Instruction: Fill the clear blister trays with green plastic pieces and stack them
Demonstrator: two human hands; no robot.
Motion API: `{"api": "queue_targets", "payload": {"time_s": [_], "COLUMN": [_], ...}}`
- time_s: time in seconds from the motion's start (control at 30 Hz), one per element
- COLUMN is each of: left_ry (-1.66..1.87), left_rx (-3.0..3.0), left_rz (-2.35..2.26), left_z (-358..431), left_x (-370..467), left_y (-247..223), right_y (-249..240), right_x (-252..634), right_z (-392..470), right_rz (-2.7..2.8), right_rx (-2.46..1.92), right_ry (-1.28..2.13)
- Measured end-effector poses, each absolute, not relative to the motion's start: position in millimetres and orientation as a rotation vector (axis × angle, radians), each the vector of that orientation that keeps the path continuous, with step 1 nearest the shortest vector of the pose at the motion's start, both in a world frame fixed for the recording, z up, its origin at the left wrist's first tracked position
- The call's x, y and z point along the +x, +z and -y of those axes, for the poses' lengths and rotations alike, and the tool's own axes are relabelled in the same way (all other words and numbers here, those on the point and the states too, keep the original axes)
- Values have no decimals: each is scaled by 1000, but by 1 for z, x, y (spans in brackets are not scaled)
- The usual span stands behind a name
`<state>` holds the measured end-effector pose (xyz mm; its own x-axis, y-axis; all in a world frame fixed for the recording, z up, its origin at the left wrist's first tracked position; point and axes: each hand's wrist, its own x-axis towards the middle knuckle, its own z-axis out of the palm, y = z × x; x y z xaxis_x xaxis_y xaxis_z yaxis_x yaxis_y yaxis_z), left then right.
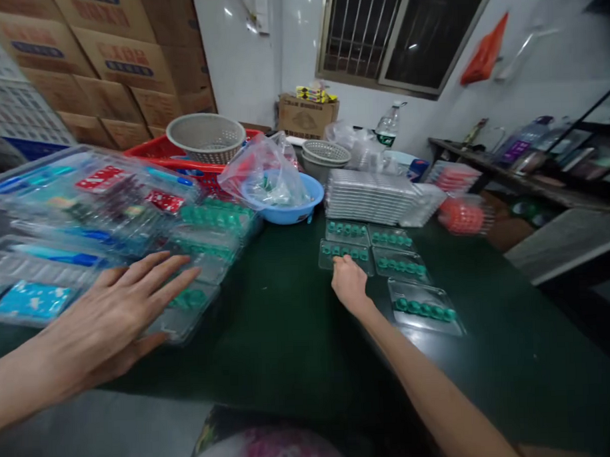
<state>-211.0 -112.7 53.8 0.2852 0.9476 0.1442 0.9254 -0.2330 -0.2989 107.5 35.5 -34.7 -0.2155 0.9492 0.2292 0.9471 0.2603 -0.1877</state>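
Observation:
My left hand [132, 308], palm down with fingers stretched out, is over the near edge of clear trays holding green pieces [190, 299] at the left. My right hand [350, 283] has its fingers closed at the near edge of a clear tray with a row of green pieces [358, 253]. Whatever is between those fingertips is too small to make out. Several similar trays lie around it, one nearer to me on the right [425, 309]. Behind them stands a stack of clear trays [371, 196].
A blue basin [289, 206] with plastic bags stands at the back middle, beside a red basket [157, 151] and a grey colander [206, 135]. Clear cases with blue pens [50, 254] cover the left side. Red-pink packs [462, 215] sit at the back right.

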Motion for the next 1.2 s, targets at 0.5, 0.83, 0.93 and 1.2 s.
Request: {"api": "queue_targets", "payload": {"time_s": [0.5, 0.83, 0.93, 1.2], "left_ry": [197, 277, 334, 36], "left_rx": [-3062, -3059, -3080, -2821], "left_rz": [1242, 1229, 1279, 1631], "left_z": [-15, 5, 32, 87], "left_x": [0, -23, -36, -72], "left_y": [-9, 7, 5, -7], "right_y": [-34, -45, -53, -56], "right_x": [190, 370, 351, 262], "right_z": [63, 13, 15, 36], "right_rz": [2138, 1456, 1549, 1805], "right_rx": [-1612, -2310, -2239, -1975], "right_ry": [79, 220, 284, 318]}}
